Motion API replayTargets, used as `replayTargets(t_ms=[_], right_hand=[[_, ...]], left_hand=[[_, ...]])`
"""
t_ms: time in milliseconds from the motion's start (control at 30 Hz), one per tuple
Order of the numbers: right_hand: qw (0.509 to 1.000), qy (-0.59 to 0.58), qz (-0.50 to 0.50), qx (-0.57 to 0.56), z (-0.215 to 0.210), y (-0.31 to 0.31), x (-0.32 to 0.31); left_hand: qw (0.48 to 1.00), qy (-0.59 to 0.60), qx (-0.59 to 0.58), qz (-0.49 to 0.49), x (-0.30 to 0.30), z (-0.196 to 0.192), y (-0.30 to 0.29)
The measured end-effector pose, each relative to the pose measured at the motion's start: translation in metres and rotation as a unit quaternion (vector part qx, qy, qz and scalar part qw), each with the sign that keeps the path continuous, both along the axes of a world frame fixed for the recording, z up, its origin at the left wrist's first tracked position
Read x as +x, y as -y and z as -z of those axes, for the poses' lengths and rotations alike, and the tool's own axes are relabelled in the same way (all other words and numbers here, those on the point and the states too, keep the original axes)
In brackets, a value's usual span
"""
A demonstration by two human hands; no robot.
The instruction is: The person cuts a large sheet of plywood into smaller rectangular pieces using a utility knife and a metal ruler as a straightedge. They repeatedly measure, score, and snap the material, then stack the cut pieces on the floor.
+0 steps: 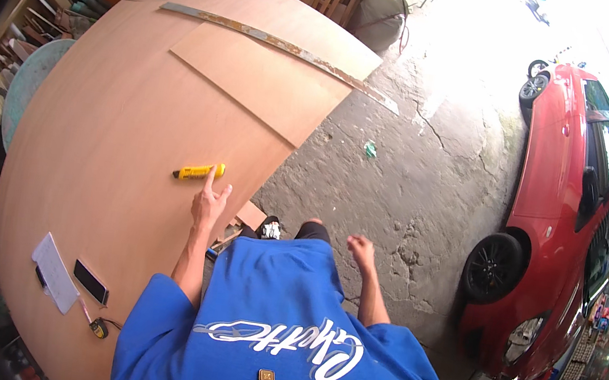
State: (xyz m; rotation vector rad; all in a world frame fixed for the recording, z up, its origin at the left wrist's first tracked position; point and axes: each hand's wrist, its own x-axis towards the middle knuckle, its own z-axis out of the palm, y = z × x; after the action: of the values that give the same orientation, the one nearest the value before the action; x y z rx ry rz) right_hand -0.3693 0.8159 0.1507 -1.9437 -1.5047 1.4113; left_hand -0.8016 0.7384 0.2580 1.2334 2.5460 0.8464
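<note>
A yellow utility knife [200, 171] lies on the large plywood sheet [122, 112]. My left hand [208, 204] is at the knife, its index finger stretched onto the yellow body and its thumb apart, not wrapped round it. Off the sheet's right edge, over the concrete floor, my right hand [362, 251] hangs with fingers curled and nothing visible in them. Farther up, a smaller plywood panel [257, 80] rests on the sheet, and a long rusty metal straightedge [278, 42] lies across it, its right end jutting past the edge.
At the sheet's lower left lie a paper [56, 274] with a dark pen, a phone [91, 282] and a tape measure [99, 327]. A red car [551, 184] stands on the right. A green scrap [370, 149] lies on the cracked concrete floor [410, 204]. Wood pieces and a sack [381, 19] stand behind.
</note>
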Motion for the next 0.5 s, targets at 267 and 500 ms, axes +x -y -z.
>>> replayTargets(t_ms=[267,500], right_hand=[[0.936,0.114,-0.106,0.316,-0.083,-0.298,-0.096],[0.878,0.193,-0.352,0.260,-0.091,-0.444,-0.140]], left_hand=[[0.931,0.241,-0.108,-0.251,-0.024,0.010,-0.054],[0.912,0.017,-0.158,-0.378,-0.017,-0.005,-0.033]])
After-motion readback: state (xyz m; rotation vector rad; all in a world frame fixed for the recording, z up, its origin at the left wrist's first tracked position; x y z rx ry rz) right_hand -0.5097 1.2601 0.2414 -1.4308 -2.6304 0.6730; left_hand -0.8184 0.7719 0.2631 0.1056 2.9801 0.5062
